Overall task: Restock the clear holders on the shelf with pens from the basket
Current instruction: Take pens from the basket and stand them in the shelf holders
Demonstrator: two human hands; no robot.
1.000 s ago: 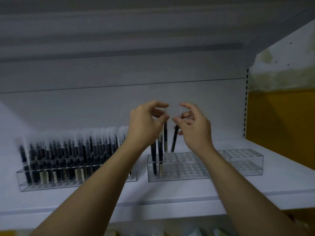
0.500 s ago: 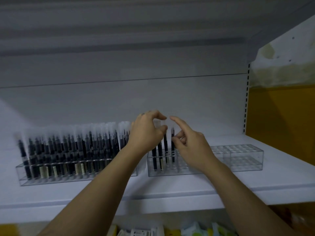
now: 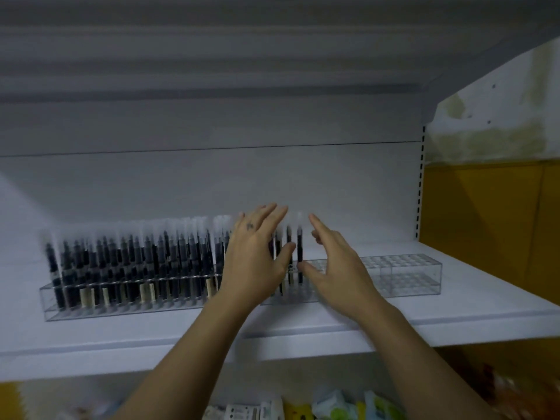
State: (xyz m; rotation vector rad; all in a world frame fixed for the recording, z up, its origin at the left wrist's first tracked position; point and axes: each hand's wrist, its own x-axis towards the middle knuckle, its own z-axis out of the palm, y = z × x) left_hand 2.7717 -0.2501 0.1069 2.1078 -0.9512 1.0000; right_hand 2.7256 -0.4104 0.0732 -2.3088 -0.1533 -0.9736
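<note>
A long clear plastic holder [image 3: 91,310] sits at the left of the white shelf board [image 3: 121,344], packed with upright dark pens with frosted caps [image 3: 136,262]. A strip of board runs between its front wall and the shelf's front edge. Just beside its right end is the left hand [image 3: 254,262], fingers straight and close together, thumb out to the right, holding nothing. A few dark pens [image 3: 300,253] stand between the two hands, in the left end of a second clear holder [image 3: 403,277]. Whether either thumb touches them cannot be told. The right hand [image 3: 339,274] is spread over this holder. To its right the grid of open cells shows, then bare board up to the slotted upright [image 3: 419,189] and the yellow wall panel [image 3: 485,222].
</note>
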